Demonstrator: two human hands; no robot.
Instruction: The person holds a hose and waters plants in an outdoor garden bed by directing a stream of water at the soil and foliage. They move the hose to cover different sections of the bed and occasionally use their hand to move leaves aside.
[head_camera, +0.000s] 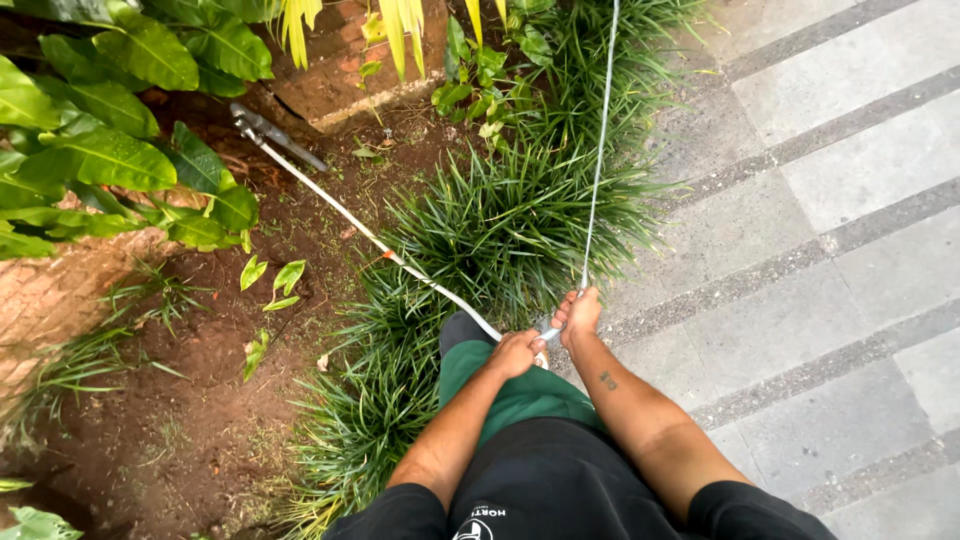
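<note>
My left hand (516, 353) grips the near end of a long white pole (390, 254). The pole runs up and left over the grass to a dark metal cutting head (262, 131) resting on the soil by a brick block. My right hand (579, 313) is closed around a thin grey cord (598, 160). That cord stretches straight up out of the top of the view. The two hands are close together, just above my green trousers.
A dense clump of dark green grass (500, 225) lies under the pole. Bare brown soil (200, 400) and broad-leaved plants (110, 150) fill the left. A brick block (345, 70) stands at the top. Grey paving slabs (830, 230) cover the right.
</note>
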